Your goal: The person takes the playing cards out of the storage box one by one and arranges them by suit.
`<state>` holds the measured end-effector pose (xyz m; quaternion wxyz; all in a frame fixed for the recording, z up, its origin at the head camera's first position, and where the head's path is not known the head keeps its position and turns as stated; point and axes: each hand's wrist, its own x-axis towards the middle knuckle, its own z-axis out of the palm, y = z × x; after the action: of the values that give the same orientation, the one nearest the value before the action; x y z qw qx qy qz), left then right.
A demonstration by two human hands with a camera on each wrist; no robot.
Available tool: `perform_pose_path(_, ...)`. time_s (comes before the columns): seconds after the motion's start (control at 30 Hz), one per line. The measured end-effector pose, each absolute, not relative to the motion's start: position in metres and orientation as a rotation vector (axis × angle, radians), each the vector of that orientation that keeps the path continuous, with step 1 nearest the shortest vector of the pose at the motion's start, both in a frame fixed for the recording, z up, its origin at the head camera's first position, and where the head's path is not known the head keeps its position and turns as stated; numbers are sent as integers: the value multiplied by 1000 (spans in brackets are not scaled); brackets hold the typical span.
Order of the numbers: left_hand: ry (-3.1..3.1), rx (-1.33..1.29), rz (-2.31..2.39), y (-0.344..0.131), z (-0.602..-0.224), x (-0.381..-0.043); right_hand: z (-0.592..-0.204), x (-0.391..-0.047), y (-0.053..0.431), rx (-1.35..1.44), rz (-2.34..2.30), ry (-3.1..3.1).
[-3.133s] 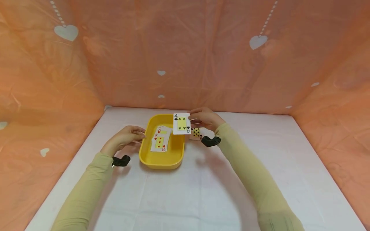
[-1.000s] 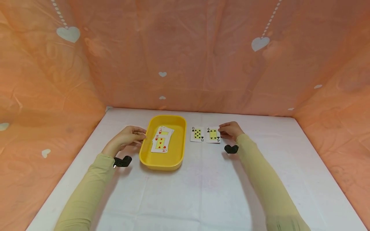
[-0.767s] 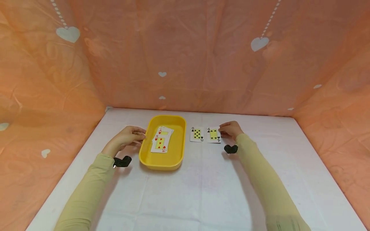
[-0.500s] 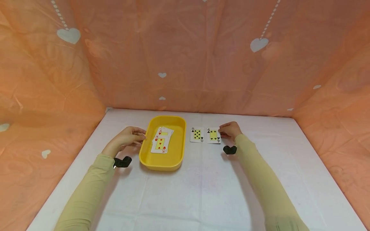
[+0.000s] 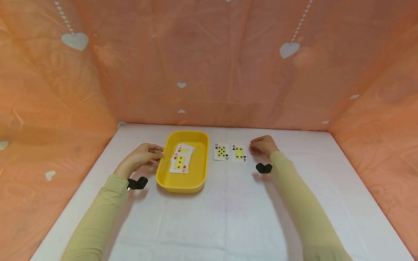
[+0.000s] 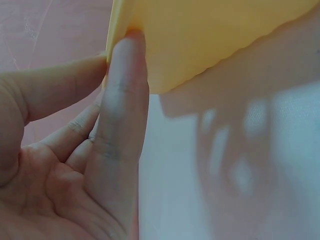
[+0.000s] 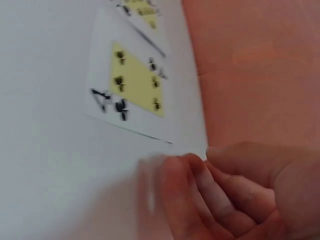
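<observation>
A yellow plastic tray (image 5: 183,183) stands left of the middle in the head view. Its left rim is gripped by my left hand (image 5: 143,159), with the thumb and index finger at the lip in the left wrist view. Inside lie overlapping playing cards (image 5: 179,163), a three and an ace of hearts on top. Right of the tray a black-suit eight card (image 5: 221,152) lies face up beside a four of clubs (image 5: 239,153). Just right of the four, my right hand (image 5: 263,145) holds nothing, its fingers loosely bent, a short gap from the card in the right wrist view.
A white cloth (image 5: 192,221) covers the table. Orange sheets with pale hearts (image 5: 209,65) stand along the back and both sides. Each wrist wears a black camera mount (image 5: 263,168).
My right hand carried the four of clubs from above the tray, laid it right of the eight, released it and slid slightly right. The left hand stays at the tray.
</observation>
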<state>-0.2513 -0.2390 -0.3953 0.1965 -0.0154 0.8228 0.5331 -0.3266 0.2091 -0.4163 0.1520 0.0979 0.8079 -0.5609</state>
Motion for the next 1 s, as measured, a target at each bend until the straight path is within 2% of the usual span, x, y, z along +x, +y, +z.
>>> perform_pose_path(0.23,2309,-37,1494,-241,-396,-253,-406,-327,210,67,-1641,2265)
perform_pose_path(0.63,2314,-47,1490,-243,-395,-251,-371,-316,177,-241,-1835,2036)
perform_pose_path(1.0,2306,-17,1501,-239,-394,-251,-346,-306,136,-285,-1920,1894)
